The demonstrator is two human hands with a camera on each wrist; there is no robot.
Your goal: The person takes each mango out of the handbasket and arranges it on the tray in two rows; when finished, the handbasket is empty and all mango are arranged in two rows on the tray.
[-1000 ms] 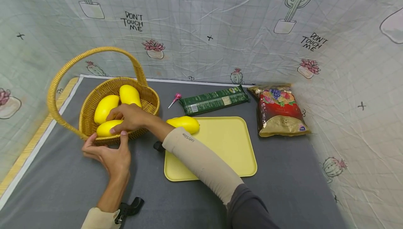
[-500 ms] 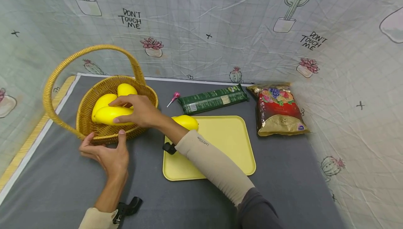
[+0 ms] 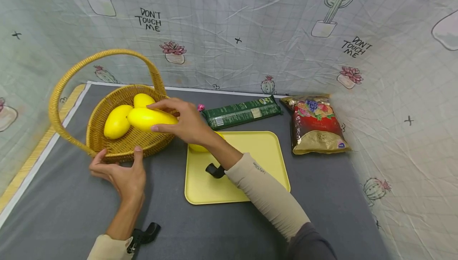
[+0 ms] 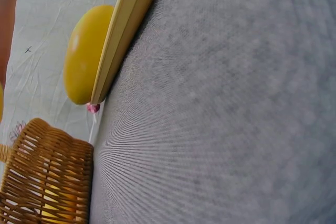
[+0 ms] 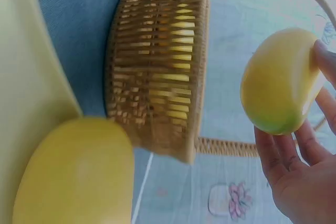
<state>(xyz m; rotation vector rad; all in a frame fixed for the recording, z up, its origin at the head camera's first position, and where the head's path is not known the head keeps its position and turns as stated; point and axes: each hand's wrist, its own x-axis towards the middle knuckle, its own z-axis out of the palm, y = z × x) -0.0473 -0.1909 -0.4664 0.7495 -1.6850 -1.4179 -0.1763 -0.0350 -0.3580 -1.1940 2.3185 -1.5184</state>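
1. Yellow mango (image 3: 143, 119), head view: pinched in the right hand (image 3: 187, 121), thumb on the near side, fingers on the far side. Grip parted about as wide as the fruit. One end sticks out past the fingertips over the basket (image 3: 143, 142); the other points back into the hand.
2. Head view, left hand (image 3: 123, 176): thumb and fingers spread wide, tips touching the near rim of the basket. Can't tell if they curl around it.
3. Head view, rest: two mangoes in the basket, the left mango (image 3: 117, 123) and the back mango (image 3: 143, 100), the latter partly hidden. Tray (image 3: 202, 188) to the right, a tray mango (image 3: 196, 148) on it, mostly behind the right wrist. Lollipop (image 3: 201, 107) partly covered by the right hand, green packet (image 3: 241, 113) just beside it, red and gold bag (image 3: 318, 129) further right.
4. Left wrist view: sideways. Tray edge, tray mango reaching its rim, basket side, lollipop. Left hand's grip doesn't show here.
5. Right wrist view: held mango above the basket rim, apart from it, greenish at one end. Right hand's digits hold it from opposite sides. Tray mango close up, blurred.
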